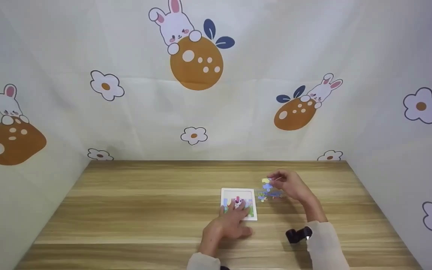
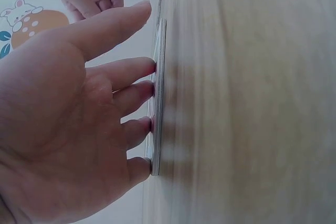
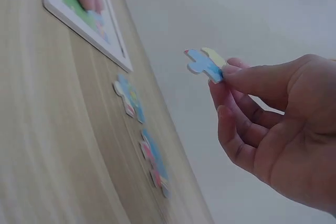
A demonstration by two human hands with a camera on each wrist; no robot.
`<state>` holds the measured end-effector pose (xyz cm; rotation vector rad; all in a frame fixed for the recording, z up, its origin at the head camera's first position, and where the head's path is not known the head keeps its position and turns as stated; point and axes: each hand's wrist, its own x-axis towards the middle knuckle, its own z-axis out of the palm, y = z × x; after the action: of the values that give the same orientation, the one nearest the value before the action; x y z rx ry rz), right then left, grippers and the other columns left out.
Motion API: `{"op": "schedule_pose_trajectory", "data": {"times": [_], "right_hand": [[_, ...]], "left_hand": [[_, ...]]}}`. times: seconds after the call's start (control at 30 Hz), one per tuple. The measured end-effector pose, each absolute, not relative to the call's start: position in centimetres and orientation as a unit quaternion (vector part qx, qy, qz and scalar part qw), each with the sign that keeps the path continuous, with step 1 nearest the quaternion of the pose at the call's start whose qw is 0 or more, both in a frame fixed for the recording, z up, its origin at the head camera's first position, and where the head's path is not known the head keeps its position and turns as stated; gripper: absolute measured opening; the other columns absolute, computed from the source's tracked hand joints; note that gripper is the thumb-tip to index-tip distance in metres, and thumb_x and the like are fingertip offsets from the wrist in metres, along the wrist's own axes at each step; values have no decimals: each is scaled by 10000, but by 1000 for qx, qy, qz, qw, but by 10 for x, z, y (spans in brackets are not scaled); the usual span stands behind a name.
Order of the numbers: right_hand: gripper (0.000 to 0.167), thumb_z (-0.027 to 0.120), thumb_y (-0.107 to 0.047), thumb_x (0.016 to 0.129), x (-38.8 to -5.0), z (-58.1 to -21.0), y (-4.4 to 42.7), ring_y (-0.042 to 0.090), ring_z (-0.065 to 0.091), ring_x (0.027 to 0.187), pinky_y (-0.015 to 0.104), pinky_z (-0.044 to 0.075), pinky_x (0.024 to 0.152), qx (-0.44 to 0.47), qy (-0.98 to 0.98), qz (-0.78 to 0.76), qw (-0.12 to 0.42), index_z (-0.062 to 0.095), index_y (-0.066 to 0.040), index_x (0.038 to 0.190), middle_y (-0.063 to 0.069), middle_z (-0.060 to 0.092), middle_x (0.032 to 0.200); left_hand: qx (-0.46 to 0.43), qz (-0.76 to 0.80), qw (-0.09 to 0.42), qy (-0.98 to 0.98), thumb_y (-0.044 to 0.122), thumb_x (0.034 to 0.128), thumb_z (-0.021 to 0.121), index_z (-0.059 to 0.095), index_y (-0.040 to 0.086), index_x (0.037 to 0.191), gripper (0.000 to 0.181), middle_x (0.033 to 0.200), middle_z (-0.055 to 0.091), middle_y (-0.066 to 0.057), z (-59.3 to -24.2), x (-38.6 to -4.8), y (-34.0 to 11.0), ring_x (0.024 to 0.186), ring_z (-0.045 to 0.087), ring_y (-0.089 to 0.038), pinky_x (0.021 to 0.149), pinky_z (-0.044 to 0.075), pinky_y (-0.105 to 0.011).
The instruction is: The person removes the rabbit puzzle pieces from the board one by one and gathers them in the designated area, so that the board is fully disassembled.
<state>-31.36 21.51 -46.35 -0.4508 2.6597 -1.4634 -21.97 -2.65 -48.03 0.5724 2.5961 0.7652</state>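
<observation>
Backdrop: pale rabbit-print cloth [image 1: 141,56] hangs behind the white puzzle tray [image 1: 234,193].
Table: wood-grained table [image 1: 144,210]; the tray lies flat on it, its far strip bare.
Left hand: my left hand [image 1: 231,223] is spread, its fingertips pressing the tray's nearer part; a sideways drag could skid the tray or unsettle its picture.
Right hand: my right hand [image 1: 291,185] pinches a blue-and-yellow piece [image 3: 203,65] in the air, right of the tray; gripped only at one end, it could twist or drop.
Loose pieces: these pieces [image 3: 131,95] lie just right of the tray; brushing low might scatter them.
</observation>
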Motion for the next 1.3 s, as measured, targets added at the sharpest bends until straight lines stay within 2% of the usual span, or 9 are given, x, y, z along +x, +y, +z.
{"op": "schedule_pose_trajectory", "data": {"times": [0.27,0.6,0.97,1.3], "right_hand": [[216,625,-44,964,-314,-461,239,177,673,966,256,569,814,-67,881,-468,21,679,36,1158,195,697,1122],[201,622,24,936,-313,-466,258,117,619,852,246,548,720,-30,885,-465,15,678,78,1122,206,703,1064],[218,598,61,920,-312,-481,271,156,572,846,240,499,712,15,885,-461,64,682,94,1119,192,694,1054],[217,605,68,902,-312,-488,273,148,576,826,224,474,704,39,881,-467,63,687,95,1101,158,703,999]], "left_hand": [[199,268,184,925,350,928,667,416,115,1530,694,1673,239,-103,-481,-220,-26,1570,114,-361,1256,64,-614],[195,277,185,922,355,928,671,411,126,1534,697,1672,239,-103,-481,-220,-27,1572,104,-357,1261,54,-603],[203,270,176,925,333,919,683,422,111,1526,697,1663,263,-123,-482,-219,-26,1565,128,-373,1252,83,-623],[196,262,183,927,364,924,674,417,136,1533,699,1669,256,-95,-482,-221,-25,1570,121,-356,1261,74,-601]]}}
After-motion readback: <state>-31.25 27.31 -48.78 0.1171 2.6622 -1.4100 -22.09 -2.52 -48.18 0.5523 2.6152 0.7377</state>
